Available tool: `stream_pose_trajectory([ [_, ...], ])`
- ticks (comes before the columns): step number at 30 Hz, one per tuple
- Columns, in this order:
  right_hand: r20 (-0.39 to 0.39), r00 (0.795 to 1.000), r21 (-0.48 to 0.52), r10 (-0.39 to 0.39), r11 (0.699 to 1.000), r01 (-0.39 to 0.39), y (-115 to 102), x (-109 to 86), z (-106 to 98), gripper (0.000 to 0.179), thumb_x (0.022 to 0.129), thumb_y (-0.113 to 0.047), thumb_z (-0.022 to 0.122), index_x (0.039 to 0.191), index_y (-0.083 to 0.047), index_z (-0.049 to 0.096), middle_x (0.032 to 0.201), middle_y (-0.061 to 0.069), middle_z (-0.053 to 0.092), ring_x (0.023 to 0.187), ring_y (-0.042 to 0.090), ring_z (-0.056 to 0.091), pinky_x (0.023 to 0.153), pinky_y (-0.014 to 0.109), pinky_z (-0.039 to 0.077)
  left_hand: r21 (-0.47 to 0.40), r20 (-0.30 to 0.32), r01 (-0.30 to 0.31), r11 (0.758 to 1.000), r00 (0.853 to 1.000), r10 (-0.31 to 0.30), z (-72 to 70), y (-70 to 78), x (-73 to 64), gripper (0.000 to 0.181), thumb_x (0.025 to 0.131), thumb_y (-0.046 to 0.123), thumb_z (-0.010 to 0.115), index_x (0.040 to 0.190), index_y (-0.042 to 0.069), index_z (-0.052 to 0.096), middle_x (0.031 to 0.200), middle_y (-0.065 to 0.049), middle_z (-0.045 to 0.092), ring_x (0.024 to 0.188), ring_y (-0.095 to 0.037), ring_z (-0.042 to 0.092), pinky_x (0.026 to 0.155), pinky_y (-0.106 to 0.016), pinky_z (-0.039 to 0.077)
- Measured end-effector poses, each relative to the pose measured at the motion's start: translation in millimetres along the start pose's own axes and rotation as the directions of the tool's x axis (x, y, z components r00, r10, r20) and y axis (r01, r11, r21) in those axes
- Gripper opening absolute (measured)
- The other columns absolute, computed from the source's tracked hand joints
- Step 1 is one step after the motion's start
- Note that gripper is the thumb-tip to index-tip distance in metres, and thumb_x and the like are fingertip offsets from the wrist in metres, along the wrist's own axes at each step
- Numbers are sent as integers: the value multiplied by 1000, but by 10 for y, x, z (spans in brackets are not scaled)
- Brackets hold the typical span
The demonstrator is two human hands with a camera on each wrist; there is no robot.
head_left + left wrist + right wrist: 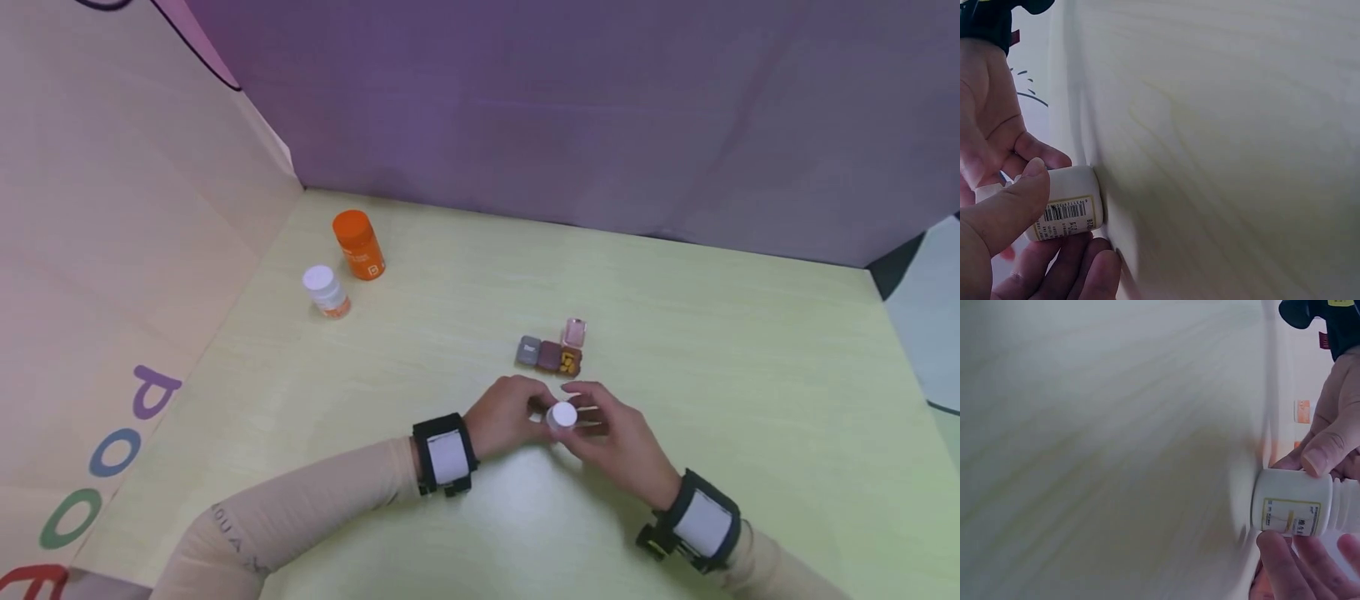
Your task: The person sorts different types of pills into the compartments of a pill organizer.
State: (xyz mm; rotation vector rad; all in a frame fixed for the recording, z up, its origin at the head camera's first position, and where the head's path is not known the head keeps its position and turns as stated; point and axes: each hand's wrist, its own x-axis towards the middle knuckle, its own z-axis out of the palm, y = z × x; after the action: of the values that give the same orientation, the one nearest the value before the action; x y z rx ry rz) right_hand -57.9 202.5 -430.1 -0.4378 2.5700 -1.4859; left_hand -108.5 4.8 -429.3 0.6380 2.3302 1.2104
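Note:
A small white bottle (561, 416) with a round white top stands on the table between both hands. My left hand (508, 417) grips its body. In the left wrist view the left thumb (1007, 206) lies across the bottle beside a barcode label (1066, 215). My right hand (618, 437) curves loosely about the other side, fingers spread and some touching the bottle. Its fingers (1282, 565) show below the bottle in the right wrist view. Beyond the hands sits a pill box (549, 356) of three joined compartments; the right one is open, holding yellow-orange pills (568, 362).
An orange bottle (359, 246) and a white bottle with an orange-marked base (327, 293) stand at the far left of the pale table (712, 333). A purple-grey curtain (562, 117) borders the back. A pale lettered sheet (135, 208) runs along the left.

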Motion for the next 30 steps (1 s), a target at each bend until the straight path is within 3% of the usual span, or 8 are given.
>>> stream_pose_trajectory([
  [3,-2,1000,-13,-27,1000,27,5,-8,-1,44,88,1,77,128,-4,62,117,15,71,101,30,72,81,31,60,3,1,3,1000,1000,-3,3,-1,4,25,81,15,87,102,9,75,95,2,74,90,-11,65,81,-22,50],
  [8,-41,999,-18,-16,1000,15,23,-8,30,29,88,-5,79,114,-6,66,111,10,73,97,27,73,80,30,60,8,3,6,1000,1000,-6,11,-4,3,25,81,15,87,103,9,75,95,2,74,89,-11,65,79,-21,50],
  [15,-39,999,16,-14,1000,14,17,-27,25,43,89,-1,77,128,-2,61,114,16,71,99,29,73,82,32,60,9,-1,4,1000,1000,-4,16,-10,9,25,80,15,88,102,10,75,94,2,74,89,-12,65,78,-21,49],
  [21,-56,998,15,7,1000,-6,19,-25,35,26,90,-5,77,113,-4,64,111,12,73,98,28,73,81,29,60,19,3,9,1000,1000,-9,19,-9,20,25,81,15,88,102,10,76,92,4,74,86,-9,64,78,-21,49],
  [26,-54,998,0,17,1000,-17,22,-19,34,36,91,-5,76,124,-2,61,113,14,72,100,29,71,83,31,60,12,1,11,1000,1000,-11,19,-8,24,24,81,15,87,102,10,76,92,4,74,87,-9,64,79,-22,50],
  [30,-56,998,-1,18,1000,-18,29,-26,31,31,92,-2,73,122,-3,64,115,13,72,101,29,72,84,32,60,8,2,17,1000,1000,-17,17,-2,23,26,80,16,88,102,10,76,92,4,74,87,-10,64,79,-22,49],
])
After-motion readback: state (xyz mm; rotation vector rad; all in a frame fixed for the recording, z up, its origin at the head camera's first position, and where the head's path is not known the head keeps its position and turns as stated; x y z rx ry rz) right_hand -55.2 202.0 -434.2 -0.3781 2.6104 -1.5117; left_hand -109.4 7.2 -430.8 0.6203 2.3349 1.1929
